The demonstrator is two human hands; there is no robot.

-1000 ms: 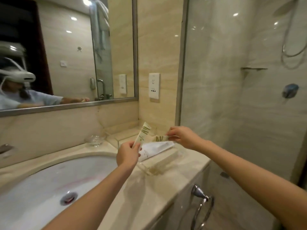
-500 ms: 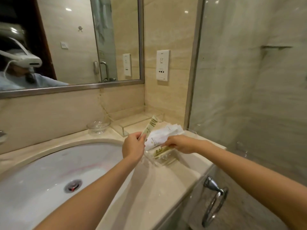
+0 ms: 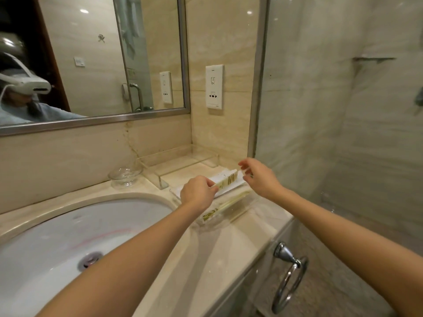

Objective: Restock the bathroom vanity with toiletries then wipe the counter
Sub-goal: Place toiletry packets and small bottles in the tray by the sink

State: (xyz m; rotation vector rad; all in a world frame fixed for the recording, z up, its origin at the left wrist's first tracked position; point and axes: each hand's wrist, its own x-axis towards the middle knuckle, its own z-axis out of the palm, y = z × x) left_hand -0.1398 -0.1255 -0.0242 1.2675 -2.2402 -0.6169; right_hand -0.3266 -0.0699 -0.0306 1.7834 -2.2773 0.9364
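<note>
A long cream toiletry packet with green stripes [image 3: 226, 180] is held level between both hands over a clear acrylic tray [image 3: 238, 210] on the beige marble counter [image 3: 219, 245]. My left hand [image 3: 198, 193] pinches its near end and my right hand [image 3: 259, 177] pinches its far end. Under it lies a white packet [image 3: 229, 187]. A second green-striped packet [image 3: 225, 205] lies in the tray closer to me.
A white sink basin [image 3: 75, 239] fills the counter's left. A small glass dish [image 3: 124, 176] and a clear acrylic riser [image 3: 180, 165] stand at the back. A wall socket [image 3: 214, 86], a glass shower screen [image 3: 332, 110] and a chrome towel ring [image 3: 289, 276] are on the right.
The striped packet in my left hand has tipped from upright to level. My right hand has let go of the packet laid in the tray and taken the striped packet's far end.
</note>
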